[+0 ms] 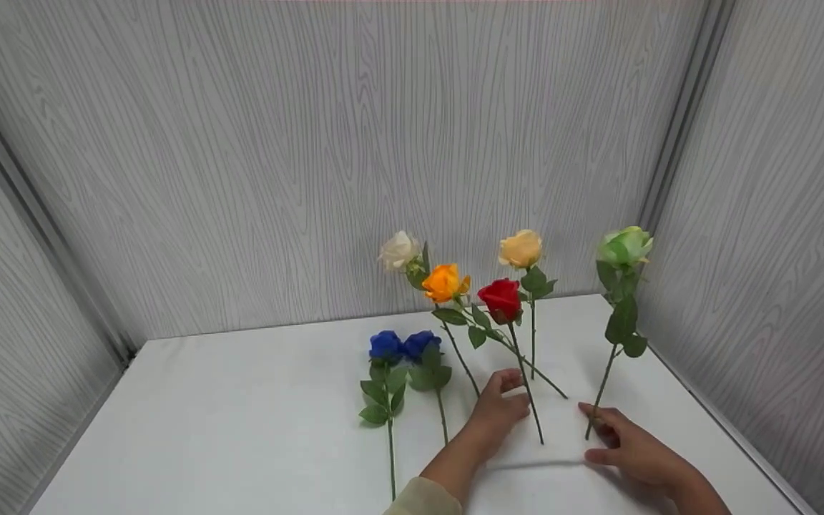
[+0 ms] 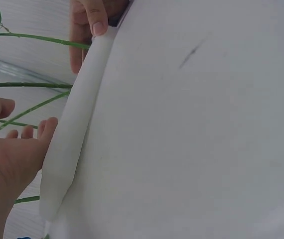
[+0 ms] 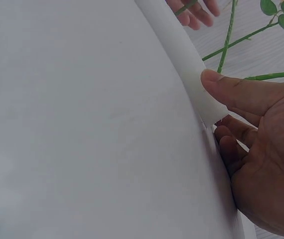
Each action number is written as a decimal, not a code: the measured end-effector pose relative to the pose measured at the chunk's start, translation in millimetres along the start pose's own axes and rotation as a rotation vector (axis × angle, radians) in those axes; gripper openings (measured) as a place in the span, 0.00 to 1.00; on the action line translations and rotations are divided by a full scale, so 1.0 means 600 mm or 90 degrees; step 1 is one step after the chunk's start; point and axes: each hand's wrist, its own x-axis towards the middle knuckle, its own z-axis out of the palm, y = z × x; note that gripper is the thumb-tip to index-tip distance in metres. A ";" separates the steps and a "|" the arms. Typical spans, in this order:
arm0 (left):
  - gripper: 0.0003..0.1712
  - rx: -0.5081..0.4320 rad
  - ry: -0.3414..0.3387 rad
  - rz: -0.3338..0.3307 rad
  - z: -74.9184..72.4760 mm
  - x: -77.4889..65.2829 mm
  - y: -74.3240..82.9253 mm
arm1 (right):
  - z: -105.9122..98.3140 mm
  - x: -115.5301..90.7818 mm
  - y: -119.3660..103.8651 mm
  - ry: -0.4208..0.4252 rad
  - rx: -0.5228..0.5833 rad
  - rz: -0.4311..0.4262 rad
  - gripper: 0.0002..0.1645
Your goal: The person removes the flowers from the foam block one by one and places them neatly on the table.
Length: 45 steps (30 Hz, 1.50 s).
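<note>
A white strip that looks like a roll (image 2: 77, 114) lies between my hands, hard to make out against the white table in the head view. My right hand (image 1: 637, 450) pinches its right end (image 3: 204, 99), thumb on top and fingers curled at the end. My left hand (image 1: 501, 411) is beside the strip, fingers loosely bent, the fingertips (image 2: 50, 127) next to its edge; whether they touch is unclear. Between the hands is the stem of a red rose (image 1: 501, 299). By the right hand stands the stem of a green rose (image 1: 625, 247). In the wrist views the strip hides the stem ends.
Cream-white (image 1: 399, 250), orange (image 1: 443, 283) and peach (image 1: 521, 249) roses are beyond the hands, their stems crossing in part. Two blue roses (image 1: 385, 345) lie left of the left hand. Grey wood-grain panels (image 1: 312, 157) enclose the white table (image 1: 226, 415) at the back and sides.
</note>
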 end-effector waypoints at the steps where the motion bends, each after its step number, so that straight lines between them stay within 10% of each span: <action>1: 0.27 -0.005 -0.004 -0.001 -0.001 0.003 -0.001 | 0.001 0.000 -0.001 0.001 0.002 0.008 0.56; 19: 0.37 -0.079 -0.094 -0.007 -0.016 0.016 0.006 | 0.004 0.002 -0.003 -0.001 -0.012 0.017 0.56; 45: 0.17 -0.168 -0.032 0.012 -0.002 0.018 -0.005 | 0.001 -0.004 0.001 0.007 -0.019 -0.036 0.54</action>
